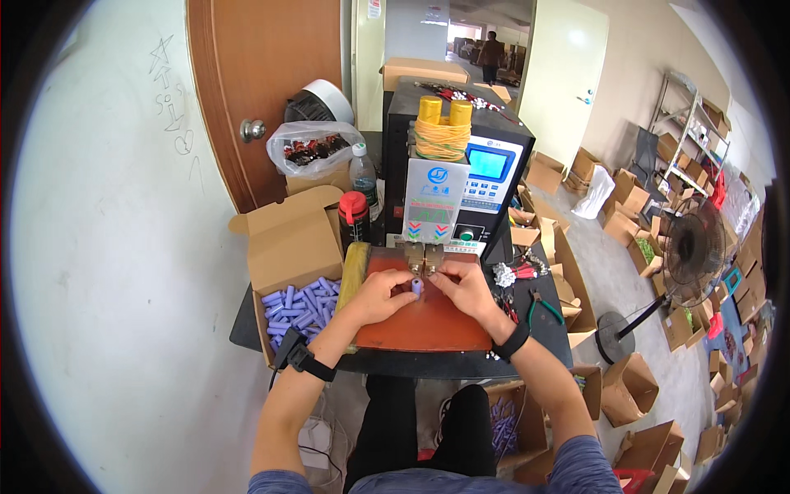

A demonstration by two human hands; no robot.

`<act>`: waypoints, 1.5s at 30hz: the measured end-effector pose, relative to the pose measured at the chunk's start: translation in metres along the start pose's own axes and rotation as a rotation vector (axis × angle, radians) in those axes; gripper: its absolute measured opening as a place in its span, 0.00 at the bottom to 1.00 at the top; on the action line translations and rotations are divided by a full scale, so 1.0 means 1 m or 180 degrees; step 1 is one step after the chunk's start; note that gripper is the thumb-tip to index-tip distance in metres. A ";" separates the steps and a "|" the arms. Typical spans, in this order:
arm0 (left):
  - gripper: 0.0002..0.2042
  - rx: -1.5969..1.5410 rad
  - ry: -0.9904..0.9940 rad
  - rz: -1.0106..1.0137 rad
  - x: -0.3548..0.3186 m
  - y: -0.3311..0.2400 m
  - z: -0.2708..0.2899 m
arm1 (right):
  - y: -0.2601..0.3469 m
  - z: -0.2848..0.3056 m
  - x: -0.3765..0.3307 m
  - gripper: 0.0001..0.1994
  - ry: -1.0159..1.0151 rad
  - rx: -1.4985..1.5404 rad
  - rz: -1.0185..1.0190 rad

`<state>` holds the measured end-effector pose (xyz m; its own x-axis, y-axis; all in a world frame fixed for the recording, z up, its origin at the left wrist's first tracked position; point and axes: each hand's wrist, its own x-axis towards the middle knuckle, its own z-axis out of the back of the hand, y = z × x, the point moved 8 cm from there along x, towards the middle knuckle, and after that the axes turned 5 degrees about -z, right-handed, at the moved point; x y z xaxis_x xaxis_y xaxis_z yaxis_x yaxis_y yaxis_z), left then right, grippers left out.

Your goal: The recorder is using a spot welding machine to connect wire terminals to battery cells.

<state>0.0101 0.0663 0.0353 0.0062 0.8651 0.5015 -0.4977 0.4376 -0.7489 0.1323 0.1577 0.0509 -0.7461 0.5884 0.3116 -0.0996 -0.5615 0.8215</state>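
My left hand (pixel 383 296) pinches a purple cylindrical battery cell (pixel 417 286) between thumb and fingertips. The cell stands about upright, its top end just under the metal electrodes (pixel 423 257) of a spot welder (pixel 436 193). On the cell's other side is my right hand (pixel 466 289), thumb and forefinger closed near the electrodes; whatever they hold is too small to make out. Beneath both hands lies a reddish-brown work mat (pixel 424 328). An open cardboard box (pixel 288 247) of loose purple battery cells (pixel 300 306) stands beside my left forearm.
Green-handled pliers (pixel 545 308) and white-tipped wires (pixel 514 273) lie right of the mat. A red-capped black bottle (pixel 354 218) and a clear bottle (pixel 363 177) stand behind the box. Cardboard boxes (pixel 629 387) and a standing fan (pixel 691 239) occupy the floor at right.
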 end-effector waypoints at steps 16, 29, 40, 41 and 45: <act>0.10 0.0384 -0.0002 -0.0073 0.004 0.002 0.000 | 0.016 0.011 -0.020 0.07 -0.0853 -0.0131 0.0451; 0.11 0.0639 0.0019 -0.0160 0.004 -0.002 -0.002 | 0.029 0.013 -0.024 0.05 -0.0991 -0.0375 0.0732; 0.11 0.0569 -0.0018 -0.0058 0.004 0.004 -0.003 | 0.031 0.012 -0.023 0.05 -0.0941 -0.0313 0.0744; 0.11 0.0571 -0.0017 -0.0052 0.003 0.004 -0.003 | 0.030 0.011 -0.023 0.05 -0.0921 -0.0339 0.0703; 0.11 0.0601 0.0020 -0.0026 0.004 0.004 -0.004 | 0.030 0.011 -0.023 0.05 -0.0897 -0.0380 0.0711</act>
<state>0.0115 0.0726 0.0332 0.0160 0.8636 0.5039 -0.6516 0.3913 -0.6498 0.1538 0.1341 0.0741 -0.5493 0.5715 0.6096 -0.0435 -0.7481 0.6621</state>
